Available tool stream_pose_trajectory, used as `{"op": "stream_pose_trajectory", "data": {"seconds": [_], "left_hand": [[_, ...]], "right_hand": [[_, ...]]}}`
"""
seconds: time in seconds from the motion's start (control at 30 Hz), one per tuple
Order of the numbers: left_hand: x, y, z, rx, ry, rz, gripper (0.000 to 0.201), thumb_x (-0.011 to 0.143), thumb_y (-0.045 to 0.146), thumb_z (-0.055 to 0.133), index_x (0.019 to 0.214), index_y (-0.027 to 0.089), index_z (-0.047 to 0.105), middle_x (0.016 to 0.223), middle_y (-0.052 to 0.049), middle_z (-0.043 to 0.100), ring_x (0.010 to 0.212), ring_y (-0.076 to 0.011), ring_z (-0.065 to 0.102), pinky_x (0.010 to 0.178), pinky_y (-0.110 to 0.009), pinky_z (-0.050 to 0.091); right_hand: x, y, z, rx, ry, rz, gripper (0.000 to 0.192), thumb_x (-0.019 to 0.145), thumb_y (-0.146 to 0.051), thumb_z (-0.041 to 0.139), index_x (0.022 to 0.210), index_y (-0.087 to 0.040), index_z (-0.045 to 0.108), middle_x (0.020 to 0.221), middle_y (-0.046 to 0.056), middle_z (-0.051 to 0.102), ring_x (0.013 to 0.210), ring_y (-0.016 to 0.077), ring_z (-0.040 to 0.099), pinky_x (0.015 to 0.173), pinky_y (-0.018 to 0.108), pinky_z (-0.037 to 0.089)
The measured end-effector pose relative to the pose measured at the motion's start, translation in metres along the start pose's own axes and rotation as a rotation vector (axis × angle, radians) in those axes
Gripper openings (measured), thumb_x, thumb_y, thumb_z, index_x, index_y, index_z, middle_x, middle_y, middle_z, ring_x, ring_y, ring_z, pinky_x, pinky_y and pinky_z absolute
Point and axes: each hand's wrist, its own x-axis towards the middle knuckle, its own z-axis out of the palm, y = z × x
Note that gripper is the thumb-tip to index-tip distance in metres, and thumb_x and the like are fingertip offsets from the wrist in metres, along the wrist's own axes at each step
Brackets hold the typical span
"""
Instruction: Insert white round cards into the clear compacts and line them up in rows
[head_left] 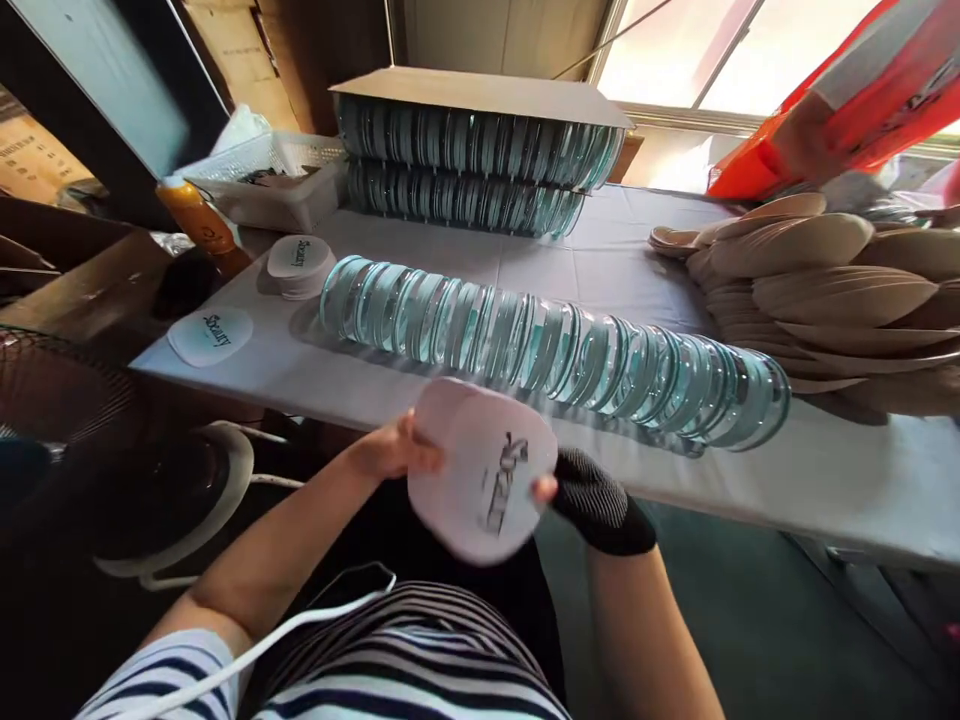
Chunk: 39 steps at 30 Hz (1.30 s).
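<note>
Between my two hands I hold a stack of white rounded cards (pixel 465 500) printed with dark lettering, a little in front of the table's near edge. My left hand (pixel 397 447) is closed on the stack's left side, its thumb on top. On the right side my right hand (pixel 589 495), in a black glove with bare fingertips, grips the same stack. Just beyond lies a long row of clear, teal-rimmed round plastic pieces (pixel 517 340) on its side. A small pile of similar cards (pixel 300 262) and a card lying apart (pixel 210 336) are at the table's left.
Stacked rows of the clear pieces (pixel 465 150) stand at the back under a cardboard sheet (pixel 480 88). A white basket (pixel 277 205) and an orange bottle (pixel 199 215) are at left. Beige oval pads (pixel 825 280) pile up on the right of the white-covered table (pixel 600 265).
</note>
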Motion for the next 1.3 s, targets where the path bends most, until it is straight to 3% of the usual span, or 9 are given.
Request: {"op": "stream_pose_trajectory", "data": {"seconds": [0.1,0.23,0.5,0.63,0.77,0.83,0.93,1.07,1.3], "left_hand": [[0.002,0.011,-0.003,0.287,0.116,-0.007,0.042,0.062,0.035,0.084,0.096,0.013,0.073,0.087,-0.009,0.073,0.082,-0.0283,0.068,0.073,-0.037,0.057],[0.001,0.009,-0.002,0.011,-0.200,-0.076,0.049,0.055,0.034,0.088,0.097,0.013,0.073,0.089,-0.012,0.073,0.083,-0.0307,0.068,0.076,-0.042,0.057],[0.013,-0.012,-0.005,0.008,-0.014,0.028,0.053,0.053,0.031,0.090,0.099,0.012,0.072,0.088,-0.013,0.074,0.081,-0.0321,0.070,0.072,-0.043,0.058],[0.031,0.034,-0.034,0.053,0.443,0.508,0.048,0.057,0.030,0.086,0.099,0.014,0.069,0.094,-0.009,0.074,0.090,-0.0287,0.068,0.082,-0.046,0.058],[0.061,0.113,-0.110,0.085,0.720,1.057,0.070,0.050,0.011,0.077,0.116,0.010,0.054,0.118,-0.004,0.067,0.118,-0.0230,0.055,0.109,-0.044,0.043],[0.075,0.138,-0.148,0.102,0.845,1.077,0.067,0.062,0.000,0.065,0.125,0.009,0.044,0.127,-0.002,0.062,0.121,-0.0177,0.053,0.113,-0.042,0.039],[0.089,0.142,-0.185,-0.036,1.043,0.756,0.046,0.070,-0.006,0.057,0.112,0.010,0.049,0.112,0.001,0.067,0.109,-0.0141,0.058,0.111,-0.045,0.042],[0.083,0.116,-0.201,-0.044,1.045,0.527,0.022,0.072,0.012,0.067,0.092,0.014,0.058,0.091,0.003,0.071,0.104,-0.0183,0.058,0.110,-0.058,0.040],[0.040,0.119,-0.210,0.109,1.008,0.564,0.046,0.065,0.014,0.077,0.107,0.027,0.065,0.119,0.008,0.069,0.114,-0.0219,0.059,0.108,-0.064,0.039]], "right_hand": [[0.006,-0.004,-0.005,-0.077,0.200,-0.014,0.040,0.066,-0.047,0.081,0.093,-0.018,0.076,0.093,0.007,0.075,0.084,0.0226,0.069,0.083,0.041,0.057],[0.003,-0.004,-0.005,-0.003,-0.102,0.019,0.040,0.067,-0.046,0.081,0.094,-0.018,0.076,0.095,0.009,0.075,0.089,0.0248,0.069,0.083,0.041,0.057],[-0.014,-0.010,-0.016,-0.186,0.086,-0.109,0.051,0.075,-0.056,0.072,0.111,-0.019,0.071,0.106,0.011,0.072,0.099,0.0288,0.067,0.087,0.045,0.055],[-0.021,-0.035,-0.085,-0.702,1.059,-0.501,0.051,0.088,-0.049,0.057,0.125,-0.014,0.062,0.129,0.016,0.061,0.122,0.0279,0.055,0.107,0.046,0.039],[-0.032,-0.055,-0.173,-0.809,1.720,-0.245,0.053,0.091,-0.034,0.052,0.136,-0.006,0.051,0.136,0.022,0.054,0.126,0.0282,0.051,0.106,0.041,0.035],[-0.036,-0.056,-0.204,-0.777,1.725,-0.174,0.053,0.092,-0.032,0.052,0.140,-0.009,0.047,0.139,0.020,0.052,0.126,0.0259,0.051,0.105,0.038,0.034],[-0.032,-0.048,-0.231,-0.698,1.520,-0.232,0.051,0.095,-0.036,0.045,0.137,-0.008,0.050,0.138,0.022,0.053,0.123,0.0225,0.052,0.102,0.034,0.035],[-0.016,-0.037,-0.237,-0.578,1.225,-0.324,0.053,0.093,-0.049,0.045,0.121,-0.007,0.063,0.122,0.021,0.063,0.108,0.0206,0.059,0.093,0.032,0.042],[0.010,-0.039,-0.226,-0.429,1.124,-0.353,0.058,0.087,-0.050,0.055,0.123,-0.006,0.064,0.123,0.021,0.064,0.108,0.0243,0.061,0.092,0.035,0.045]]}}
